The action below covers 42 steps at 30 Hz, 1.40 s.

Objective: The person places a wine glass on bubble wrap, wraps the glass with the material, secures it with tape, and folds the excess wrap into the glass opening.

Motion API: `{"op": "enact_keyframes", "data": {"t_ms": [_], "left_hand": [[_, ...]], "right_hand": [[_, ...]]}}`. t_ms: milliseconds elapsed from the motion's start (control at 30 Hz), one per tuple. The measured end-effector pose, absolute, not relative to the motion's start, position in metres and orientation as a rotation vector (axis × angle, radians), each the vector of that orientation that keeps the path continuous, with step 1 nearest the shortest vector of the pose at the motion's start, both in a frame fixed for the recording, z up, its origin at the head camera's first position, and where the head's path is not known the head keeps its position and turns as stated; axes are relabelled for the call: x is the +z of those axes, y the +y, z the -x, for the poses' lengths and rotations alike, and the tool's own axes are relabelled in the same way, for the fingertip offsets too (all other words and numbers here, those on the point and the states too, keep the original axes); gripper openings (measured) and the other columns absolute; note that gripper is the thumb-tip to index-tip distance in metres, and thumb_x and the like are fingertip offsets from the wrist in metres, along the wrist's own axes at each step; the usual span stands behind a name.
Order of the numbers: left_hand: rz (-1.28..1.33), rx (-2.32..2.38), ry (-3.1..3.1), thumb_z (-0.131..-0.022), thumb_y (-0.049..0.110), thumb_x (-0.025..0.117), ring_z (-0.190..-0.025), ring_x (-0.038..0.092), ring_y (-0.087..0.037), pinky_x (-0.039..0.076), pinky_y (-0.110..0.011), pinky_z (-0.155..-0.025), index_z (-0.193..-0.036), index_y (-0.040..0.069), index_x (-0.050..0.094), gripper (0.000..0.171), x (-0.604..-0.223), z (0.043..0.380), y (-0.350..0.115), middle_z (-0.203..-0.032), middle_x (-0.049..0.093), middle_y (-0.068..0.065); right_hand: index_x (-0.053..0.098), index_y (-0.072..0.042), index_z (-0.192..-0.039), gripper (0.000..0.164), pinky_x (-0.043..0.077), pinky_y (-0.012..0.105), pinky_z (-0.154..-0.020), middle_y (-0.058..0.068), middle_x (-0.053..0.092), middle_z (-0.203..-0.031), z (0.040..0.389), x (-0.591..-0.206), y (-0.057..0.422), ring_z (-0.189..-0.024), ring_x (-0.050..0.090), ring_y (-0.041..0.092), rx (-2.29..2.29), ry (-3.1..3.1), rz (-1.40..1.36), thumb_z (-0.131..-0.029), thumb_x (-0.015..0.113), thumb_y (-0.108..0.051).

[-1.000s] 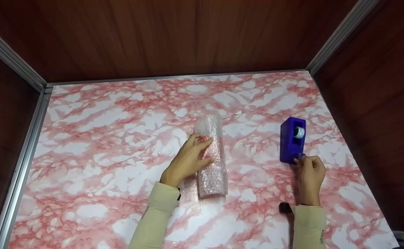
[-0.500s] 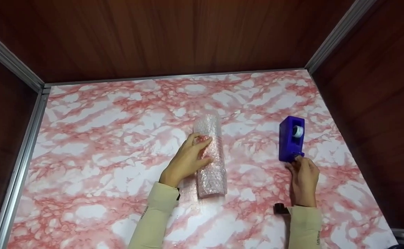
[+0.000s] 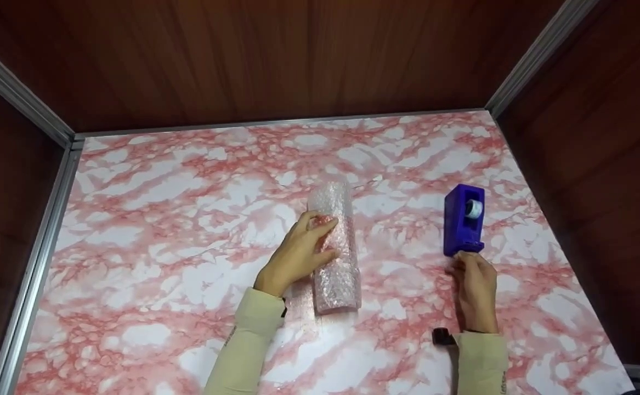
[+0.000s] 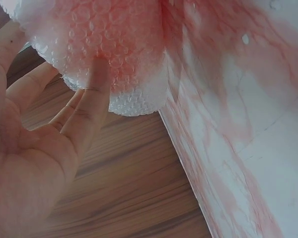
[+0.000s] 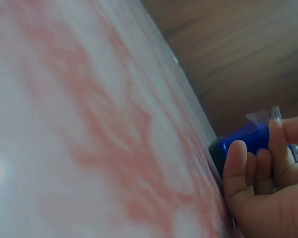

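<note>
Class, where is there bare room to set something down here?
Bare table lies between the left wall and left hand, along the back wall, and between the bubble-wrap roll and purple tape dispenser. It's crowded at the roll, under the left hand, and at the dispenser's near end, where the right hand pinches clear tape.

The bubble-wrap roll (image 3: 341, 285) is clear plastic, super bumpy and kinda shiny. Tape dispenser (image 3: 455, 222) looks like smooth plastic, tape strip (image 5: 264, 117) is glossy see-through film. Marble-look tabletop (image 3: 177, 340) is smooth (catches some glare), wall panels (image 3: 276, 60) look like wood, rails (image 3: 541, 55) are metal, sleeves (image 3: 248, 334) matt cloth.
</note>
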<state>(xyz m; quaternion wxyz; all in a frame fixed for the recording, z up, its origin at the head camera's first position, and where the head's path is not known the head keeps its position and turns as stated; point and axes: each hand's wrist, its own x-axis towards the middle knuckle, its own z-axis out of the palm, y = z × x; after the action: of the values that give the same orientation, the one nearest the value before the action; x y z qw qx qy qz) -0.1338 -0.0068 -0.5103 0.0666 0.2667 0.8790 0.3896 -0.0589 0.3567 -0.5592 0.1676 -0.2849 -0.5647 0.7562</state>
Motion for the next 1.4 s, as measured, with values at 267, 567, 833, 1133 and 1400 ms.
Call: {"op": "enact_keyframes", "data": {"t_ms": [267, 567, 833, 1133, 1400], "left_hand": [[-0.778, 1.170, 2.652, -0.092, 0.037, 0.074, -0.137, 0.040, -0.031, 0.037, -0.041, -0.110, -0.151, 0.018, 0.048, 0.067, -0.509, 0.134, -0.007, -0.154, 0.032, -0.009], [-0.766, 1.161, 2.655, -0.092, 0.036, 0.074, -0.138, 0.039, -0.031, 0.036, -0.041, -0.110, -0.151, 0.018, 0.047, 0.066, -0.511, 0.132, -0.006, -0.154, 0.032, -0.008], [-0.767, 1.160, 2.663, -0.092, 0.037, 0.073, -0.136, 0.039, -0.031, 0.038, -0.042, -0.109, -0.151, 0.019, 0.047, 0.067, -0.510, 0.132, -0.006, -0.153, 0.033, -0.008], [-0.789, 1.183, 2.672, -0.091, 0.036, 0.075, -0.134, 0.042, -0.030, 0.038, -0.040, -0.108, -0.150, 0.018, 0.049, 0.067, -0.511, 0.132, -0.005, -0.150, 0.036, -0.009], [-0.824, 1.220, 2.671, -0.089, 0.034, 0.078, -0.130, 0.045, -0.025, 0.039, -0.037, -0.107, -0.148, 0.016, 0.052, 0.066, -0.512, 0.135, -0.006, -0.146, 0.038, -0.010]], "right_hand": [[0.064, 0.012, -0.093, 0.024, 0.051, 0.030, -0.063, 0.010, 0.062, -0.081, 0.055, -0.543, 0.328, -0.071, 0.058, 0.021, 2.229, -1.711, 0.551, -0.100, 0.063, -0.011], [0.057, 0.019, -0.100, 0.028, 0.052, 0.029, -0.066, 0.015, 0.060, -0.083, 0.071, -0.531, 0.295, -0.075, 0.056, 0.025, 2.143, -1.953, 0.173, -0.101, 0.060, -0.009], [0.061, 0.018, -0.100, 0.021, 0.054, 0.029, -0.065, 0.014, 0.060, -0.078, 0.091, -0.530, 0.270, -0.071, 0.058, 0.023, 2.125, -2.075, -0.086, -0.100, 0.060, -0.003], [0.066, 0.012, -0.105, 0.013, 0.049, 0.028, -0.063, 0.029, 0.057, -0.084, 0.110, -0.511, 0.239, -0.071, 0.055, 0.028, 2.128, -2.311, -0.317, -0.097, 0.061, 0.002], [0.068, 0.006, -0.102, 0.009, 0.049, 0.030, -0.070, 0.020, 0.068, -0.092, 0.129, -0.473, 0.218, -0.077, 0.061, 0.031, 1.669, -2.673, -0.780, -0.097, 0.062, 0.001]]}}
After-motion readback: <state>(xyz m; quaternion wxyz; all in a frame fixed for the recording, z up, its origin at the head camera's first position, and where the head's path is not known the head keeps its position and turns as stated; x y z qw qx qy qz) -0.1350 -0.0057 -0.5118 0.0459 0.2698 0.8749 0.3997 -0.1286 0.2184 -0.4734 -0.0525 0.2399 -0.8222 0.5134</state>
